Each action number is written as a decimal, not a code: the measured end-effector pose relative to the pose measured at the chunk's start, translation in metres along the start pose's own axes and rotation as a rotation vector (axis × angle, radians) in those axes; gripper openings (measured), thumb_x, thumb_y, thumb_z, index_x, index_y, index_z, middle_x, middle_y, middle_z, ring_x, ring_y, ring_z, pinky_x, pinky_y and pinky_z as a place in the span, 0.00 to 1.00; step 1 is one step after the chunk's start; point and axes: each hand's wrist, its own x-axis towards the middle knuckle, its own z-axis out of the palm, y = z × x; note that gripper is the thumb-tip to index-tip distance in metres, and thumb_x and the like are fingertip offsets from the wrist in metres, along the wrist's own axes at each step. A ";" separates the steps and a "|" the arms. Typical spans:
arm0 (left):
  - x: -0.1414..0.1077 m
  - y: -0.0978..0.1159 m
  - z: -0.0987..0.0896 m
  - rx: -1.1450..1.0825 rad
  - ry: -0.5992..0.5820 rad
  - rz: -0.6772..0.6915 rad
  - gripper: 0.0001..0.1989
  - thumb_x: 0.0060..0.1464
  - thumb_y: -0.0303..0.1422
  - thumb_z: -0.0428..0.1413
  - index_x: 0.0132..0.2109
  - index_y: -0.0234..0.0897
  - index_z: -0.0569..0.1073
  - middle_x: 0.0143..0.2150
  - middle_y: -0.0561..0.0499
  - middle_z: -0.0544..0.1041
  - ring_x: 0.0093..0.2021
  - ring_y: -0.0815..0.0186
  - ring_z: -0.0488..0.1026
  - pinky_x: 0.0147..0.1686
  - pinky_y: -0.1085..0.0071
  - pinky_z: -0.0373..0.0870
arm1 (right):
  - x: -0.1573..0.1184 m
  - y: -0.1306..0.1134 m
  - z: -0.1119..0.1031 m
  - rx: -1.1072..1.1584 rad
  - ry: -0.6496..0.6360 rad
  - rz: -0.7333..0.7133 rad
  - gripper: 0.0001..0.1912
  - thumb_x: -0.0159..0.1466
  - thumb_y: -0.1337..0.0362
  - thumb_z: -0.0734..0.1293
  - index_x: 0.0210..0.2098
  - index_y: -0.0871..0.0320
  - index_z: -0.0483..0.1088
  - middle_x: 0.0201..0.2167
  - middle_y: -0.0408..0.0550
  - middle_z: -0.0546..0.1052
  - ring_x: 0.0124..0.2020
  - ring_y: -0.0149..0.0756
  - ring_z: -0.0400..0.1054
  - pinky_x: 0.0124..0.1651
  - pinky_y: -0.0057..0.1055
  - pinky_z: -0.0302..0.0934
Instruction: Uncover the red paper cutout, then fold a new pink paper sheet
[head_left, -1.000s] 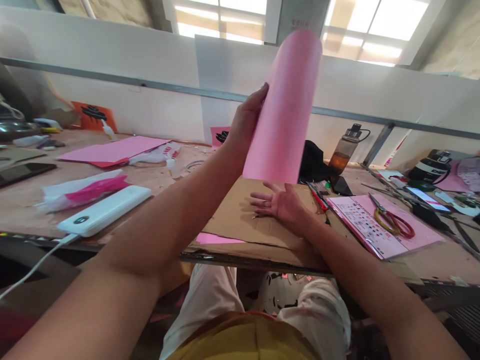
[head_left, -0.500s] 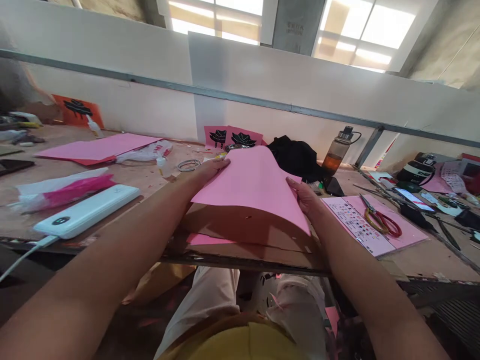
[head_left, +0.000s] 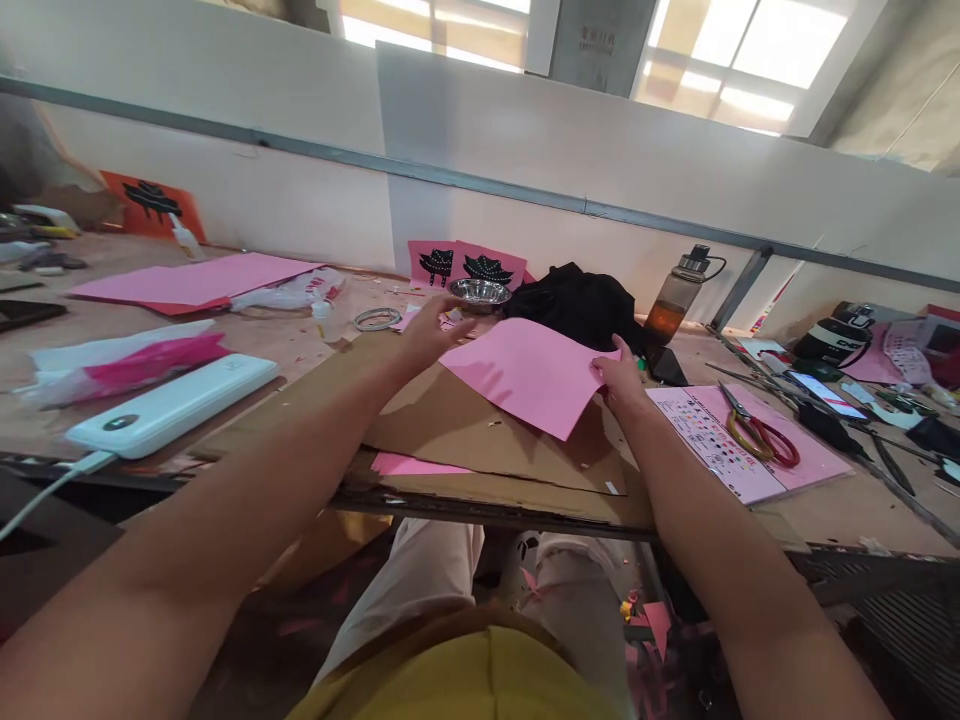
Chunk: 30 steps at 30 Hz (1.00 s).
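A pink sheet (head_left: 525,375) is tilted above brown cardboard (head_left: 420,425) at the table's front edge. My right hand (head_left: 621,378) pinches the sheet's right corner between thumb and fingers. Off the sheet's left edge, my left hand (head_left: 439,332) has its fingers apart and holds nothing; its shadow falls on the sheet. Another pink piece (head_left: 420,465) sticks out from under the cardboard. Behind the hands are a metal bowl (head_left: 480,291) and a black cloth (head_left: 574,305).
On the left lie a white power bank (head_left: 176,405), a plastic bag (head_left: 127,370) and pink sheets (head_left: 202,280). Scissors (head_left: 757,435) rest on a printed sheet (head_left: 697,440) at right. A bottle (head_left: 675,295) and a phone (head_left: 666,366) stand and lie behind.
My left hand has let go of the pink sheet and opened. The sheet has come down and swung to the right, uncovering the metal bowl and more cardboard.
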 end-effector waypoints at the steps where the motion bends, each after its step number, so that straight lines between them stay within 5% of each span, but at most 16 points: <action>1: -0.006 0.006 0.006 0.028 -0.075 0.055 0.25 0.52 0.45 0.66 0.56 0.42 0.76 0.63 0.45 0.76 0.67 0.51 0.69 0.65 0.55 0.68 | -0.001 -0.001 0.002 0.016 0.015 0.025 0.35 0.48 0.74 0.69 0.56 0.51 0.73 0.26 0.35 0.74 0.26 0.33 0.71 0.30 0.28 0.68; 5: -0.030 0.027 0.029 0.121 -0.449 0.217 0.37 0.42 0.47 0.72 0.60 0.46 0.77 0.68 0.48 0.74 0.69 0.50 0.68 0.69 0.56 0.63 | -0.006 -0.007 0.012 0.088 0.032 0.152 0.23 0.48 0.76 0.67 0.43 0.54 0.73 0.23 0.35 0.70 0.25 0.32 0.69 0.28 0.27 0.68; 8: -0.033 0.031 0.033 0.233 -0.572 0.299 0.36 0.50 0.51 0.66 0.64 0.44 0.75 0.70 0.45 0.72 0.70 0.49 0.66 0.69 0.56 0.62 | -0.009 -0.011 0.016 0.124 -0.010 0.205 0.14 0.50 0.77 0.67 0.34 0.56 0.71 0.23 0.37 0.72 0.25 0.31 0.69 0.29 0.27 0.69; 12: -0.020 0.021 0.012 0.218 -0.397 0.218 0.30 0.64 0.55 0.52 0.59 0.39 0.78 0.60 0.42 0.80 0.59 0.53 0.76 0.59 0.58 0.72 | -0.015 -0.013 0.016 0.133 -0.086 0.261 0.13 0.51 0.80 0.67 0.31 0.57 0.71 0.23 0.39 0.74 0.25 0.30 0.69 0.27 0.26 0.69; 16: -0.012 0.009 -0.009 0.230 -0.240 0.173 0.28 0.63 0.54 0.54 0.53 0.36 0.80 0.50 0.42 0.83 0.51 0.55 0.78 0.53 0.60 0.73 | -0.022 -0.014 0.014 0.134 -0.170 0.294 0.11 0.52 0.81 0.69 0.28 0.60 0.73 0.22 0.44 0.75 0.23 0.31 0.68 0.21 0.23 0.64; 25: -0.017 -0.002 0.007 0.303 -0.209 0.173 0.19 0.60 0.45 0.56 0.48 0.37 0.82 0.44 0.46 0.85 0.45 0.60 0.79 0.46 0.66 0.75 | -0.018 -0.033 0.009 0.391 -0.026 0.183 0.12 0.55 0.80 0.67 0.27 0.57 0.69 0.24 0.39 0.73 0.26 0.28 0.70 0.26 0.21 0.72; 30: 0.001 -0.009 -0.038 0.533 -0.040 0.011 0.20 0.63 0.45 0.53 0.49 0.37 0.82 0.45 0.46 0.85 0.44 0.57 0.79 0.46 0.65 0.73 | -0.016 -0.028 0.010 0.464 0.014 0.171 0.11 0.54 0.80 0.66 0.27 0.57 0.69 0.28 0.41 0.73 0.28 0.28 0.71 0.28 0.21 0.72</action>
